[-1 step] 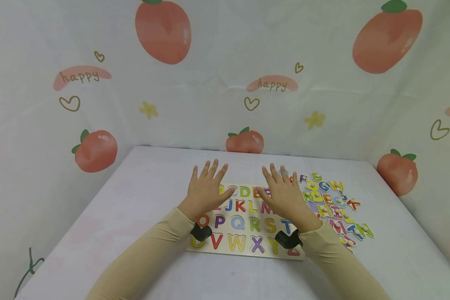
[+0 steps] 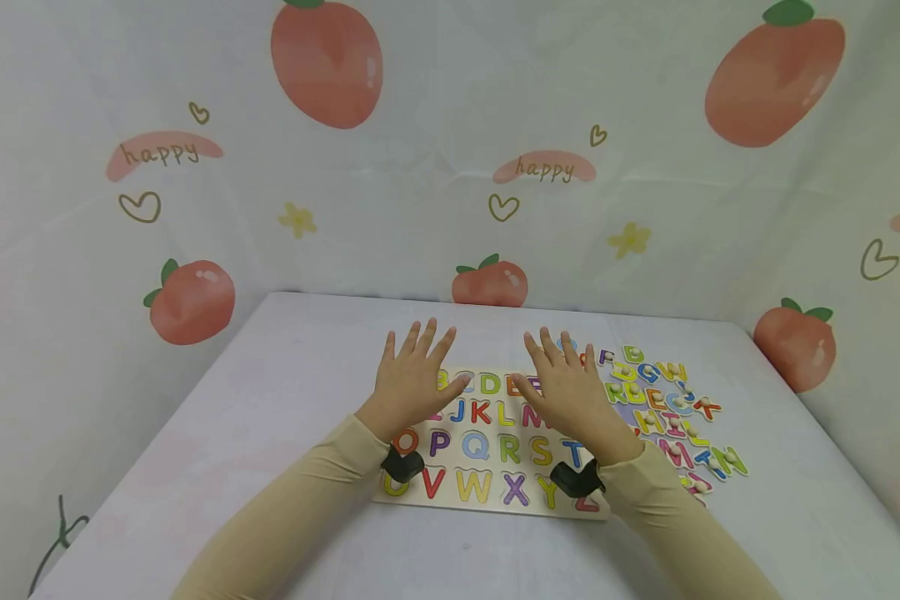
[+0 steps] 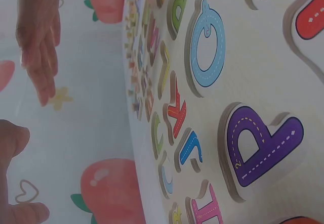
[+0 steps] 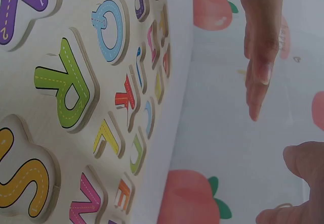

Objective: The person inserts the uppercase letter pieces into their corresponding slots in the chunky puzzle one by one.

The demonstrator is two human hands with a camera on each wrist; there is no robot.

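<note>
Both hands are raised over a wooden alphabet board point(image 2: 494, 492), palms down with fingers spread. My left hand point(image 2: 412, 385) covers the upper left part of the board in the head view and holds nothing. My right hand point(image 2: 574, 398), likewise bare, overlaps the board's upper right part, its thumb pointing toward the left thumb. Colored letters sit in recesses, among them a purple P point(image 3: 260, 145) in the left wrist view and a green R point(image 4: 66, 90) in the right wrist view. Some letters are hidden behind the hands and wrists.
Right of the board lies a loose scatter of knobbed letter pieces, including a green D point(image 2: 633, 354), a yellow W point(image 2: 672, 372) and a red K point(image 2: 707, 407). Several overlap. A white cloth covers the table point(image 2: 270, 367), and a peach-printed curtain point(image 2: 420, 200) hangs behind it.
</note>
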